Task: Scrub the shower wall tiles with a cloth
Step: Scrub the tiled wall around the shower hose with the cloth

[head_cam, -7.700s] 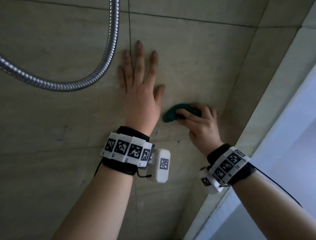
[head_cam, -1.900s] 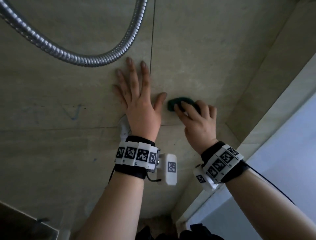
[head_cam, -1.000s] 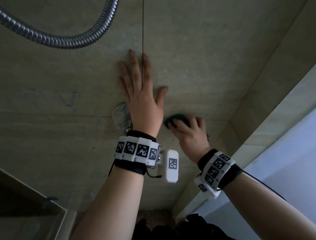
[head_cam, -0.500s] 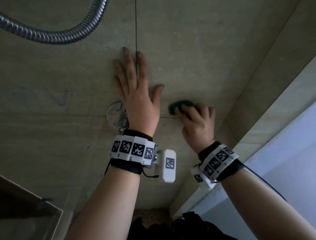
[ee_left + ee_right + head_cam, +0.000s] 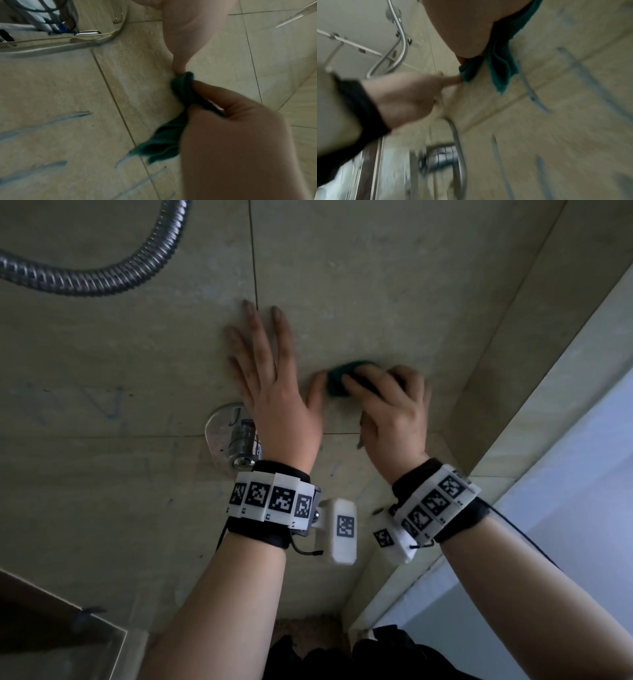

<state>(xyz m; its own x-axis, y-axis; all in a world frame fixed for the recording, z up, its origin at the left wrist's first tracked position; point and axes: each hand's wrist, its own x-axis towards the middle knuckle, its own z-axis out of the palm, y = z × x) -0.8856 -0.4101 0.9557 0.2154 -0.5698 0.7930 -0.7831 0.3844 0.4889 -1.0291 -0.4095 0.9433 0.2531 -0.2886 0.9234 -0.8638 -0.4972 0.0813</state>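
A dark teal cloth [image 5: 337, 378] is bunched against the beige wall tiles [image 5: 376, 285], and my right hand [image 5: 383, 395] grips it with curled fingers, blurred by motion. My left hand [image 5: 267, 354] lies flat on the wall just left of it, fingers straight and pointing up across a vertical grout line. In the left wrist view the left thumb [image 5: 179, 63] touches the top of the cloth [image 5: 181, 93]. In the right wrist view the cloth [image 5: 501, 67] hangs below my right palm. Blue streaks [image 5: 42, 121] mark the tiles below the cloth.
A ribbed metal shower hose [image 5: 113, 277] loops across the wall at upper left. A chrome wall fitting [image 5: 236, 440] sticks out just left of my left wrist. The side wall corner [image 5: 479, 364] runs close on the right. A glass panel edge [image 5: 85, 621] is at lower left.
My right hand has rubbed the cloth up the wall and slightly left, until it meets the left thumb. The left hand stays flat in the same place.
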